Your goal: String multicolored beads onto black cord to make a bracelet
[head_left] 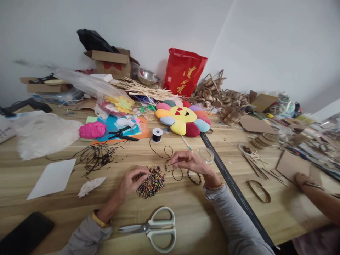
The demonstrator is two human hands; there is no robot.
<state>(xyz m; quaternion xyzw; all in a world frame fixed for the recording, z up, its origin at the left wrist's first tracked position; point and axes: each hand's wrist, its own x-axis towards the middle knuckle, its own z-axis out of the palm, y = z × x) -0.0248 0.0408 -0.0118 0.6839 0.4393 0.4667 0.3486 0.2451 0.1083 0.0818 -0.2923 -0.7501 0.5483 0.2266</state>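
Observation:
Small multicoloured beads (152,182) lie in a pile on the wooden table. My left hand (135,179) rests at the pile's left edge, fingers bent together over the beads; whatever they pinch is too small to name. Just right of the pile, my right hand (186,161) holds a dark cord strung with a few beads (168,165) between thumb and fingers. The cord loops back toward a black spool (157,135). A beaded bracelet (194,177) lies beneath my right wrist. White-handled scissors (161,228) lie closed nearest me.
Behind are a flower cushion (183,118), pink yarn (92,130), black pliers (122,135) and a tape roll (205,155). Cord scraps (99,157) and white paper (51,178) lie left, a phone (26,233) front left. At right, another person's hand (304,180) touches cardboard (292,166).

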